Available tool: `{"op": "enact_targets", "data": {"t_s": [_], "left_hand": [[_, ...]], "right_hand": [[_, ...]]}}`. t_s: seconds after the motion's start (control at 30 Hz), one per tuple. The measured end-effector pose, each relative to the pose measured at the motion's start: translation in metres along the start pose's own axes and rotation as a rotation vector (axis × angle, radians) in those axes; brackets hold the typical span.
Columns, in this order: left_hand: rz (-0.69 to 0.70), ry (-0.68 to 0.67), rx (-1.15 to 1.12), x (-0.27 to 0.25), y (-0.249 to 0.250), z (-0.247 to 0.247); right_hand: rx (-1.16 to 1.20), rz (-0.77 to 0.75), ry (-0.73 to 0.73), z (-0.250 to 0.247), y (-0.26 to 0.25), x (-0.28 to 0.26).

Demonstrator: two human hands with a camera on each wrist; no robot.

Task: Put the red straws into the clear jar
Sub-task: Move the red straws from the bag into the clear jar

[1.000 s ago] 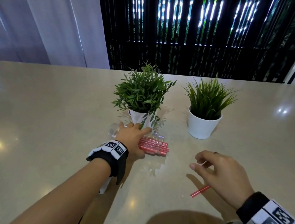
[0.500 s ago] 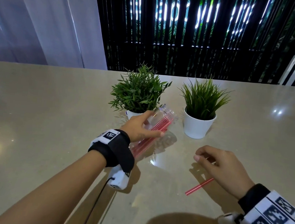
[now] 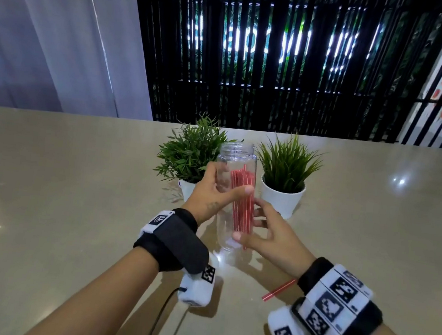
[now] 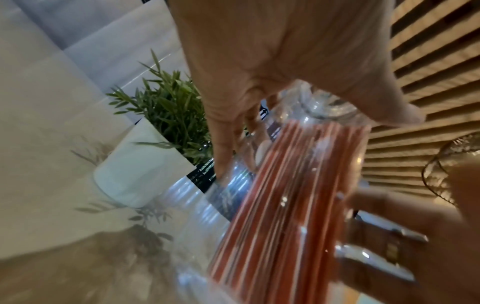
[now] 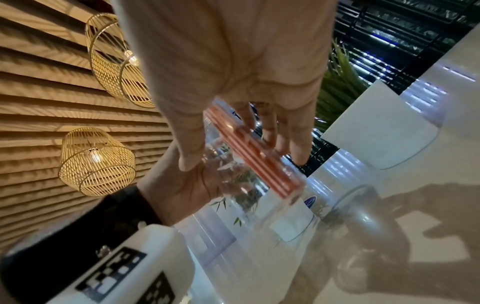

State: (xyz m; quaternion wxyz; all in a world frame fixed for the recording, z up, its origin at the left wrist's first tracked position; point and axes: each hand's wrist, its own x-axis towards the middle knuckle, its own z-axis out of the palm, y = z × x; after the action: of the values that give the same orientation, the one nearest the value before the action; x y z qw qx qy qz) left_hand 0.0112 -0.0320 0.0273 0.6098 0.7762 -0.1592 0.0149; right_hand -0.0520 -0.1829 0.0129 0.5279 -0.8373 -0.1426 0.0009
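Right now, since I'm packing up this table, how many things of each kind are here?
potted plants: 2
jar: 1
bundle of red straws inside the jar: 1 (single straws too tightly packed to count)
loose red straw on the table: 1
Total: 5

Behind both hands (image 3: 211, 193), black wristbands (image 3: 175, 240) carry white marker-printed camera units (image 3: 196, 288) with cables (image 3: 160, 312).
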Motion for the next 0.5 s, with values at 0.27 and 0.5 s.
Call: {"op": "enact_targets", "data": {"t_s": [0.27,0.5], "left_hand": [[0.057,-0.01,-0.031,-0.014,0.0,0.007],[-0.024,-0.034,-0.079,-0.023,-0.006,0.018]], "right_hand": [[0.135,0.035,0.109,0.005,0.006,0.011],[0.09,-0.013,-0.019,0.003,0.006,0.007]]}}
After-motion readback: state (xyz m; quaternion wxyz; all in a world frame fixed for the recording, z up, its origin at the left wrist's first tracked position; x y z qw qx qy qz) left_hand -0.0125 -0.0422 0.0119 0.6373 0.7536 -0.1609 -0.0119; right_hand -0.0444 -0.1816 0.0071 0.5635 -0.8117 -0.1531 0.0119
